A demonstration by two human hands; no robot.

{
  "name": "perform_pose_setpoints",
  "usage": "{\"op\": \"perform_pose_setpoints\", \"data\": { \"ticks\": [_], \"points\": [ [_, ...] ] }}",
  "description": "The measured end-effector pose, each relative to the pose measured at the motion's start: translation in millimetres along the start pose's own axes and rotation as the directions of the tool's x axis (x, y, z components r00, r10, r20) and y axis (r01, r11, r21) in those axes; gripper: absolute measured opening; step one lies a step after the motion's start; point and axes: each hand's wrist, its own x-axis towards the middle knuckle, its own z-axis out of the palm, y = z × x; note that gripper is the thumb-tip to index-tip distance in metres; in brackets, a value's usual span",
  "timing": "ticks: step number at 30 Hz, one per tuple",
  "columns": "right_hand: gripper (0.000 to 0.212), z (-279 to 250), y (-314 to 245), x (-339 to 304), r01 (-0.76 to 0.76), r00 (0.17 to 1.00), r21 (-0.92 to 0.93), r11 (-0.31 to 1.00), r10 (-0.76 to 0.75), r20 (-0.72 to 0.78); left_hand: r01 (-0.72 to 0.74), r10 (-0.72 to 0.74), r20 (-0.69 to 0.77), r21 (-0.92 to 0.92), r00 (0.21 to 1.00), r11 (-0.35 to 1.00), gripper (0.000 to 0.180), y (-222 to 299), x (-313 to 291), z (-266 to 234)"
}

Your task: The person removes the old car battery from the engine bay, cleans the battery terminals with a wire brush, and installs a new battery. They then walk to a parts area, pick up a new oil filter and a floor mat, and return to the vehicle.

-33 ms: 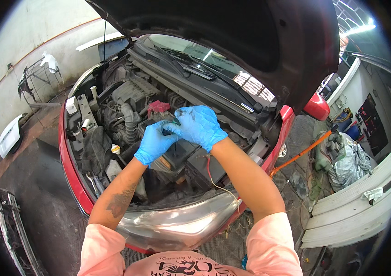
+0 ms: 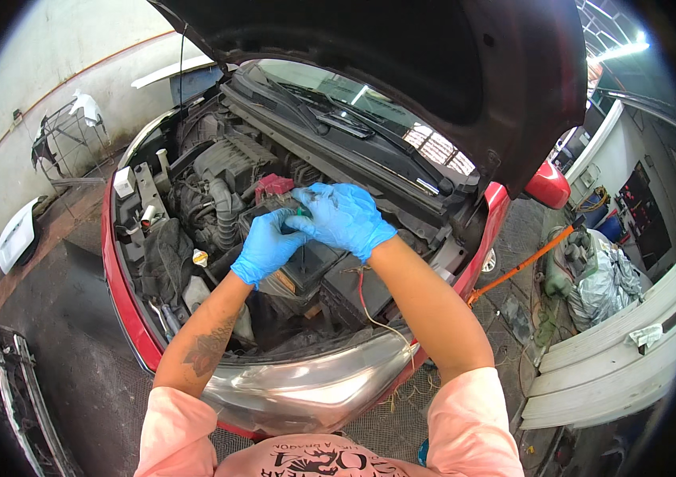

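Both my hands, in blue gloves, meet over a black car battery [image 2: 310,266] in the engine bay. My left hand [image 2: 268,246] has its thumb and fingertips pinched together around a small dark-green thing [image 2: 303,212], mostly hidden by the gloves; its kind does not show. A thin dark line runs down below the fingers, too small to name. My right hand [image 2: 342,219] curls over from the right, its fingers bent against the same spot and touching the left fingertips. A red terminal cover [image 2: 274,184] sits just beyond my left hand.
The raised hood [image 2: 401,63] hangs above the engine bay. A black box [image 2: 354,294] and a red wire [image 2: 362,290] lie right of the battery. The engine cover [image 2: 230,159] and a ribbed hose [image 2: 225,215] are to the left. An orange bar [image 2: 521,264] slants at the right.
My right hand has shifted and turned slightly over the battery, its fingers moving a little. The left hand stays nearly in place.
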Motion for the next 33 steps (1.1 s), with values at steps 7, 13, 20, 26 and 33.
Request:
{"op": "perform_pose_setpoints", "data": {
  "ticks": [7,13,20,26,33],
  "points": [
    [0.037,-12.0,-1.9,19.6,-0.103,0.972,-0.066,0.993,0.114,0.205,0.023,-0.02,0.015,-0.203,1.0,0.979,0.021,-5.5,9.7,12.6],
    [0.037,-24.1,3.1,16.1,-0.089,0.95,0.011,0.996,0.082,0.301,0.064,-0.059,0.052,-0.089,0.997,0.994,0.019,9.2,8.1,7.3],
    [0.032,-20.0,5.0,12.1,-0.065,0.943,0.036,0.997,0.05,0.329,0.027,0.001,0.086,-0.325,0.996,0.945,0.029,-1.3,6.4,10.5],
    [0.037,-20.2,8.2,17.4,-0.057,0.972,0.105,0.993,0.031,0.231,-0.064,0.064,-0.006,-0.116,0.998,0.991,0.03,0.4,14.8,-3.1],
    [0.039,-4.5,3.3,23.5,-0.116,0.961,0.089,0.989,0.09,0.261,-0.011,0.016,0.021,-0.214,1.0,0.977,0.022,-13.2,11.6,-1.9]
  ]
}}
